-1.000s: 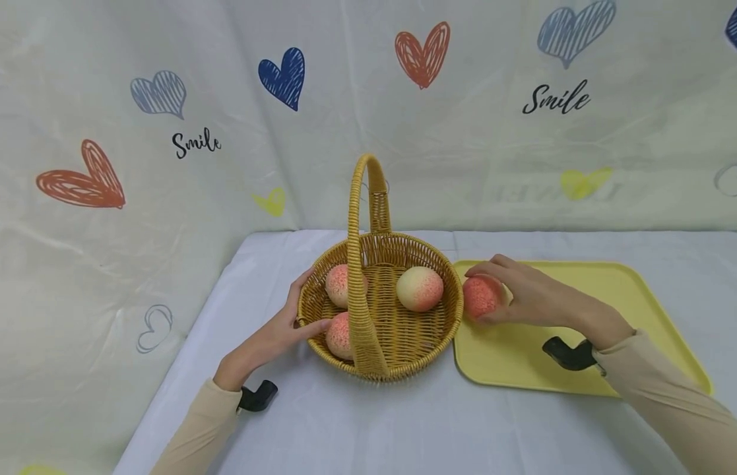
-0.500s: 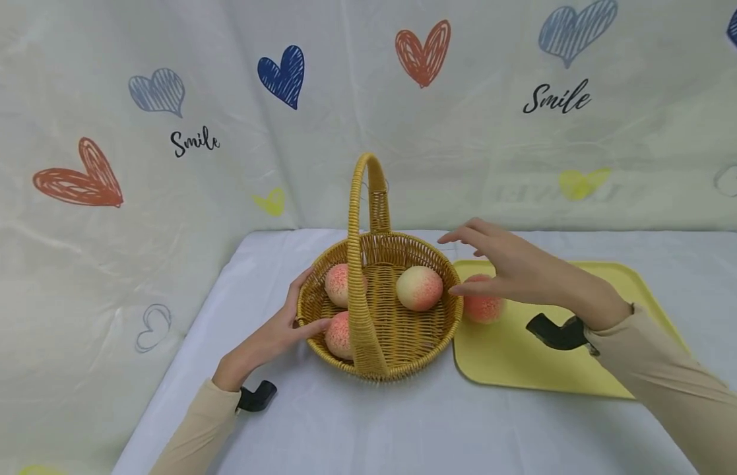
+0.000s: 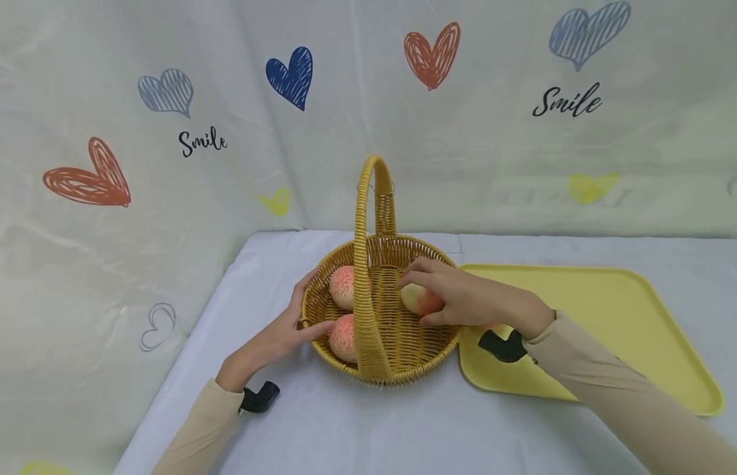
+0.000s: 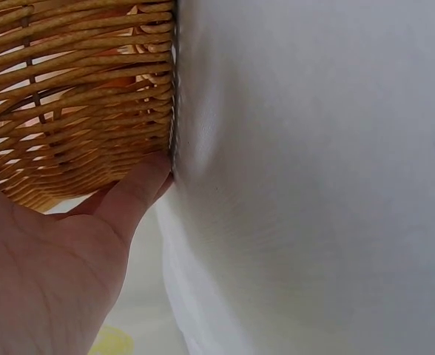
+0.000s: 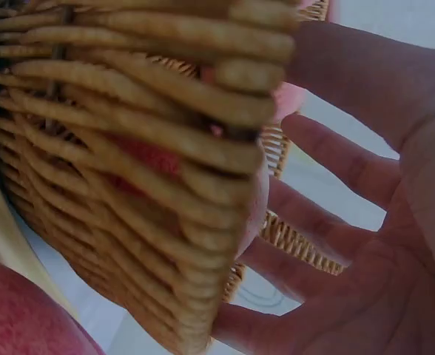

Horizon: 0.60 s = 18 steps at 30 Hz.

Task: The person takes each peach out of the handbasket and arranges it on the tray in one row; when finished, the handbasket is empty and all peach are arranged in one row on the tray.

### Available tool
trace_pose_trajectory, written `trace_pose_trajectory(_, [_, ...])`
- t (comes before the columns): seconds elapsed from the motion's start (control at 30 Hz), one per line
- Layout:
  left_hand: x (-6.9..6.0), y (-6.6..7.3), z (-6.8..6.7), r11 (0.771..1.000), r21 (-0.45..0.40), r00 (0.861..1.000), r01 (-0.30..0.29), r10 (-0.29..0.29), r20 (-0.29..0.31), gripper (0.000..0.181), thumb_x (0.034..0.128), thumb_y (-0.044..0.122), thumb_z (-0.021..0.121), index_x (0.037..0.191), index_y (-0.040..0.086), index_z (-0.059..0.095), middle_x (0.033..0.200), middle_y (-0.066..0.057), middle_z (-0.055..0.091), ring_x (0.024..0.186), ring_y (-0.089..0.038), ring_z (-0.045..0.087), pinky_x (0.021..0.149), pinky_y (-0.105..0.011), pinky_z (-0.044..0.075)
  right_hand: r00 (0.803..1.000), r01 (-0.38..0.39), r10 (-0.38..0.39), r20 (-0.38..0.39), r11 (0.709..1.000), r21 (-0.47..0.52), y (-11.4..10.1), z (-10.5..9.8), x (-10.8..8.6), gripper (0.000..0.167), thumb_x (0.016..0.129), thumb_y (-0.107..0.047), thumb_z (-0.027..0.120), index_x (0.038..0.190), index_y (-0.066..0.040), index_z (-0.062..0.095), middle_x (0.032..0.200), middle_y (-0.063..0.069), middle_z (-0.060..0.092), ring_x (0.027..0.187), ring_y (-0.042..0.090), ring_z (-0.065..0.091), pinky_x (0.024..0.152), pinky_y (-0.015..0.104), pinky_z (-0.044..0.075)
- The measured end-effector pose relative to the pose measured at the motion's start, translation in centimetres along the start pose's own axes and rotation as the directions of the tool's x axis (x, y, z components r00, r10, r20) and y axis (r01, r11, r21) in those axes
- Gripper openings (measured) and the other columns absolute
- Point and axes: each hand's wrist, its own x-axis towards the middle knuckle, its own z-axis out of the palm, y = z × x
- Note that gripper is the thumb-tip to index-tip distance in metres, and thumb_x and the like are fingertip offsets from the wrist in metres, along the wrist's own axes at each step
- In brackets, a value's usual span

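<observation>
In the head view, the left hand (image 3: 280,335) holds the left side of a wicker basket (image 3: 412,378), thumb over the rim. The left wrist view has its fingers against the weave (image 4: 77,111). The right hand (image 3: 469,297) reaches over the right rim, its fingers and thumb around a cream-and-pink peach (image 3: 417,299) inside. In the right wrist view, the weave partly hides that peach (image 5: 257,203). Two more peaches, one farther back (image 3: 342,287) and one nearer (image 3: 343,338), lie at the basket's left, partly behind the handle.
Right of the basket lies a yellow tray (image 3: 588,310). A peach (image 3: 489,326) at its left edge is mostly hidden under the right hand; the right wrist view shows it large at lower left (image 5: 25,318). Behind the white-covered table (image 3: 416,429) hangs a heart-patterned cloth (image 3: 493,132).
My right hand has let go of the peach on the tray, lifted, and come left over the rim onto the peach in the basket. My left hand keeps its hold.
</observation>
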Motion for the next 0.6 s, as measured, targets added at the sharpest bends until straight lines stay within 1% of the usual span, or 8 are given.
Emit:
trace_pose_trajectory(0.17, [0.01,-0.05,0.06,1.0,-0.009,1.0,-0.005,0.005,0.008,0.099,0.1014,0.034,0.07,0.167,0.034,-0.005,0.173,-0.01,0.005,0.154,-0.033,0.026,0.12,-0.055,0.026,1.0,0.007,-0.008,0.007,1.0,0.012,-0.12,0.09,-0.05,0.05,0.087,-0.003,0.084,0.133,-0.01,0.064,0.143,0.008,0.049,0.137,0.03,0.044,0.108,0.049,0.046])
trace_pose_trajectory(0.3, [0.07,-0.02,0.04,1.0,-0.026,1.0,-0.004,0.004,0.01,0.099,0.1009,0.034,0.071,0.166,0.035,-0.004,0.173,-0.01,0.009,0.152,-0.033,0.03,0.12,-0.054,0.027,1.0,0.031,-0.031,0.007,0.999,0.018,-0.01,-0.26,-0.34,0.05,0.088,0.001,0.082,0.133,-0.008,0.063,0.144,0.009,0.048,0.137,0.031,0.046,0.107,0.051,0.046])
trace_pose_trajectory(0.47, [0.06,-0.05,-0.01,1.0,-0.029,1.0,0.01,-0.009,0.008,0.1,0.1,0.036,0.072,0.166,0.037,-0.003,0.173,-0.009,0.01,0.152,-0.032,0.031,0.12,-0.053,0.027,0.997,0.071,-0.071,-0.01,0.997,0.006,0.45,-0.46,-0.49,0.049,0.087,0.001,0.083,0.132,-0.005,0.064,0.142,0.01,0.051,0.132,0.032,0.053,0.105,0.05,0.048])
trace_pose_trajectory(0.6, [0.07,-0.18,-0.01,1.0,-0.023,1.0,0.005,-0.004,0.011,0.099,0.1005,0.036,0.071,0.166,0.037,-0.003,0.173,-0.009,0.009,0.152,-0.033,0.03,0.119,-0.054,0.028,0.997,0.077,-0.077,-0.005,0.997,0.001,0.78,-0.35,-0.39,0.048,0.087,-0.002,0.084,0.131,-0.005,0.065,0.138,0.009,0.054,0.128,0.03,0.055,0.104,0.049,0.049])
